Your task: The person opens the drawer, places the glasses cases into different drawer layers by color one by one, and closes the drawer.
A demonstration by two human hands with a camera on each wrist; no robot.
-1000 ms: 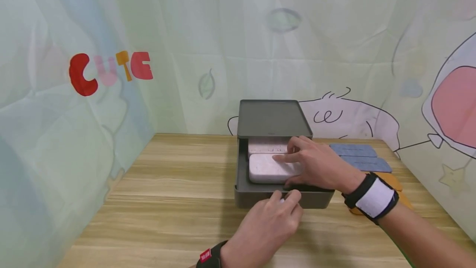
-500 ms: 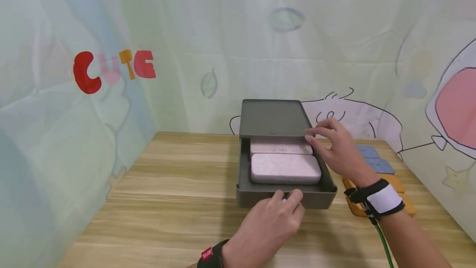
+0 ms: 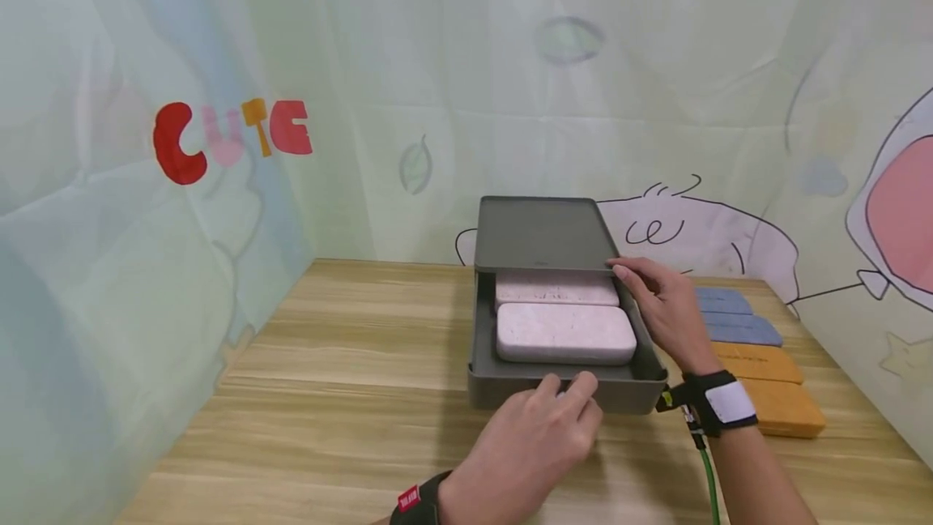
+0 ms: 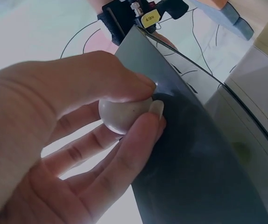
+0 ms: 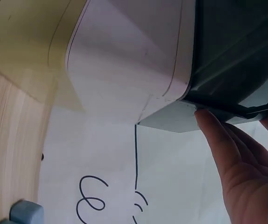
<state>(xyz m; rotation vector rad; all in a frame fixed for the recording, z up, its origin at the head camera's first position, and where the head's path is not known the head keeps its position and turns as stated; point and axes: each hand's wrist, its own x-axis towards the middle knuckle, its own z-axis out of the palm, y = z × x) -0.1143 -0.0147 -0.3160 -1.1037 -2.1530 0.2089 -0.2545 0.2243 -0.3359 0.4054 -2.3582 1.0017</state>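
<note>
A dark grey drawer box stands in the head view with its drawer (image 3: pixel 503 392) pulled out under the flat top (image 3: pixel 543 233). Inside the drawer lie two pale pink rounded slabs, the front slab (image 3: pixel 566 334) fully visible and the rear slab (image 3: pixel 557 288) partly under the top. My left hand (image 3: pixel 535 440) is at the drawer front; in the left wrist view its thumb and fingers pinch a round whitish knob (image 4: pixel 120 115). With thumb and fingertips, my right hand (image 3: pixel 670 310) pinches the front right corner of the box top.
Right of the box lie two blue slabs (image 3: pixel 742 329) and two orange slabs (image 3: pixel 787 405) on the wooden table (image 3: pixel 350 347). A green cable (image 3: pixel 709 480) hangs from the right wrist. A printed curtain (image 3: pixel 437 87) encloses the back and sides.
My right hand has left the front pink slab and moved back to the box's top right corner, which it now pinches. My left hand has stayed at the knob.
</note>
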